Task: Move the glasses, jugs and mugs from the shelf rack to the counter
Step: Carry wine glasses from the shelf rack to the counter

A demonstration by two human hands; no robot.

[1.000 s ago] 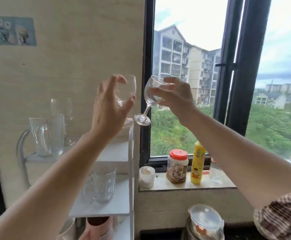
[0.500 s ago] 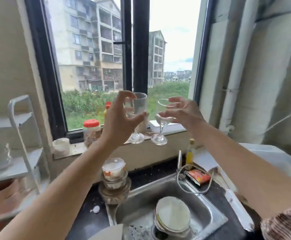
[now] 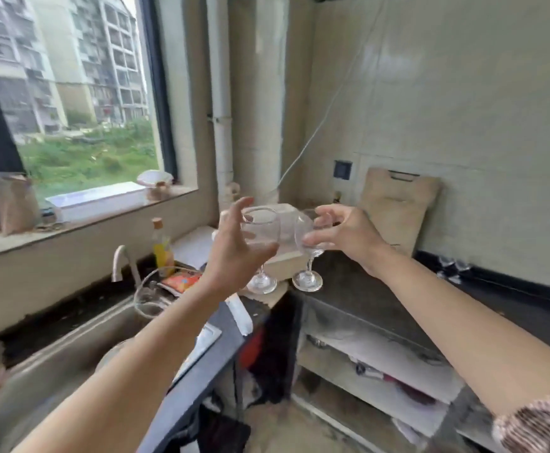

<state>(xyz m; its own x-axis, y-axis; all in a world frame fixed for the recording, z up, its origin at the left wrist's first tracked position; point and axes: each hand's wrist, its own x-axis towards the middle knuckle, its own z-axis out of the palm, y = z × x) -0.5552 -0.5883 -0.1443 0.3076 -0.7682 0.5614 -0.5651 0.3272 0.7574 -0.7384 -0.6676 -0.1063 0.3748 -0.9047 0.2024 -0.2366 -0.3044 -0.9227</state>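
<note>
The left hand [image 3: 234, 253] grips a stemmed glass, the left glass [image 3: 262, 228], by its bowl, with the fingers curled round the far side and the thumb across the near side. The right hand [image 3: 349, 237] holds a second stemmed glass, the right glass [image 3: 306, 238], in the same way from the other side, fingertips and thumb wrapped round the bowl. Both glasses are upright and clear, side by side with their bowls just beside each other; I cannot tell whether they touch. Their round feet show in front of the corner where the sink [image 3: 71, 338] side meets the dark tabletop [image 3: 512, 305], and they look lifted rather than set down.

On the tabletop against the wall, well to the right of the hands, stand the other glasses [image 3: 453, 264], small and blurred. A cutting board [image 3: 398, 207] leans on the tiled wall behind the right hand. Under the tabletop is an open shelf [image 3: 381, 364] with small items too blurred to name.

To the left, a white tap [image 3: 120, 259] curves over the sink, and a bottle [image 3: 161, 248] of yellow liquid stands behind it. A paper bag [image 3: 13, 201] sits on the sill [image 3: 80, 223] below the window [image 3: 80, 93]. A patterned sleeve [image 3: 538, 426] shows at the lower right
</note>
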